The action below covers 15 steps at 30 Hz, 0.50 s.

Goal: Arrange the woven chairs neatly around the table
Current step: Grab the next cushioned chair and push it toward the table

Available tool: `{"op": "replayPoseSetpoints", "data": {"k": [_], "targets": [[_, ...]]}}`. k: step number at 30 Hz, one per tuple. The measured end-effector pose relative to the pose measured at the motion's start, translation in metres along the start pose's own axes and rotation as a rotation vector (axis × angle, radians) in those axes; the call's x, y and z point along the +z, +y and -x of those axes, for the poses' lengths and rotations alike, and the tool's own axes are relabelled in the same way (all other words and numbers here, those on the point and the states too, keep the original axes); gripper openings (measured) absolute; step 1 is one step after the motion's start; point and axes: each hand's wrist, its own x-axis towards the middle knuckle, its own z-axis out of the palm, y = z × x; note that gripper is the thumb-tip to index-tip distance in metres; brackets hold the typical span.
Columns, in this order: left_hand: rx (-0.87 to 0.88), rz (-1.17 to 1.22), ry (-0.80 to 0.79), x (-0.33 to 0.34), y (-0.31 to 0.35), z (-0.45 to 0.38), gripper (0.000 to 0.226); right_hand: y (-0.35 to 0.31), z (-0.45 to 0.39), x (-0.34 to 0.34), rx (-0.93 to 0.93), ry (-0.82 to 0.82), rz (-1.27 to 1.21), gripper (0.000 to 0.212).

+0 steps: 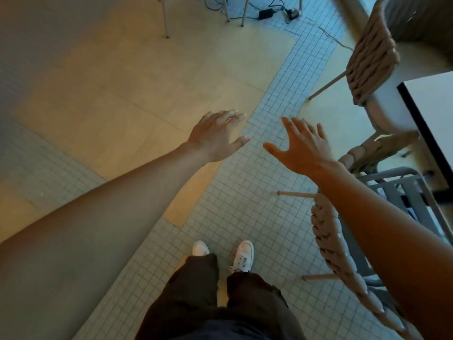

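Note:
My left hand and my right hand are stretched out over the tiled floor, fingers spread, holding nothing. One woven chair with a thick rope back stands at the lower right, partly under my right forearm. A second woven chair stands at the upper right, its back toward me. A third woven seat shows between them, just right of my right hand. The white table with a dark edge sits at the right border. Neither hand touches a chair.
A grey metal frame stands beneath the table beside the near chair. Thin metal legs and a power adapter with cables lie at the top. My feet in white shoes stand on small square tiles.

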Motion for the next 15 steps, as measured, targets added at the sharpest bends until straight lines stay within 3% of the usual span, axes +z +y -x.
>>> {"op": "replayPoseSetpoints", "data": {"k": [15], "targets": [[0.347,-0.065,-0.046,-0.032,-0.085,-0.206,0.069,-0.002,-0.151,-0.018,0.291,0.034,-0.096,0.098]]}}
